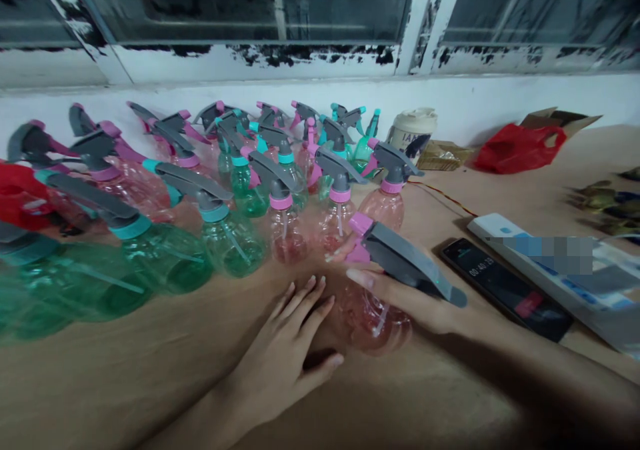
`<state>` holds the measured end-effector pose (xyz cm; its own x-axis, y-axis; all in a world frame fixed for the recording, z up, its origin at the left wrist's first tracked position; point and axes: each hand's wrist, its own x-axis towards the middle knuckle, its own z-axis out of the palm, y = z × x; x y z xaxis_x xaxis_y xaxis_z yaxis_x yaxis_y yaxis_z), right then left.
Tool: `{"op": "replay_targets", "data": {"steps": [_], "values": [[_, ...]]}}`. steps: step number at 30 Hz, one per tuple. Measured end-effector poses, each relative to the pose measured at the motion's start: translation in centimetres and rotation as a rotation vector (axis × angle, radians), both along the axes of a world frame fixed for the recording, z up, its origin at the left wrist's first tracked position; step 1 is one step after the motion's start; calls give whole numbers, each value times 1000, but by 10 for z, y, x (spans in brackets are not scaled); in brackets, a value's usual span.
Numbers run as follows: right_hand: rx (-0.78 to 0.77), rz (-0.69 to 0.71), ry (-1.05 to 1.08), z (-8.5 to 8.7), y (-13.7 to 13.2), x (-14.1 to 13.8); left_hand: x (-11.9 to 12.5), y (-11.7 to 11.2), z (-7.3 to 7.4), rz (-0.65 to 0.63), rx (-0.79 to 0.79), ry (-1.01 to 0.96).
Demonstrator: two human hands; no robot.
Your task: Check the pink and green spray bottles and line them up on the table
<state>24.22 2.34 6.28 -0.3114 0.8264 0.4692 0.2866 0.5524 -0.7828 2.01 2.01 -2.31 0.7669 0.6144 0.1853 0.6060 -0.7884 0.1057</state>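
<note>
My right hand [400, 293] is wrapped round a pink spray bottle [373, 320] just under its grey trigger head [410, 263], holding it upright on the brown table [150, 383]. My left hand [287, 350] lies flat on the table beside the bottle's base, fingers stretched out, thumb near the bottle. It holds nothing.
Several pink and green spray bottles [230, 237] with grey triggers stand in rows behind, up to the white wall. A black phone [505, 287] showing a timer lies to the right, beside a white box [565, 270]. A red bag [517, 147] and a white jar [413, 133] sit at the back.
</note>
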Motion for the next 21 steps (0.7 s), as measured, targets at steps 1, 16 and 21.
{"op": "replay_targets", "data": {"steps": [1,16,21], "values": [[-10,4,12,2,0,0,0,0,0,1,1,0],[-78,36,37,-4,1,3,1,2,1,-14,79,9],[-12,0,-85,-2,-1,10,1,2,4,-26,47,24]]}}
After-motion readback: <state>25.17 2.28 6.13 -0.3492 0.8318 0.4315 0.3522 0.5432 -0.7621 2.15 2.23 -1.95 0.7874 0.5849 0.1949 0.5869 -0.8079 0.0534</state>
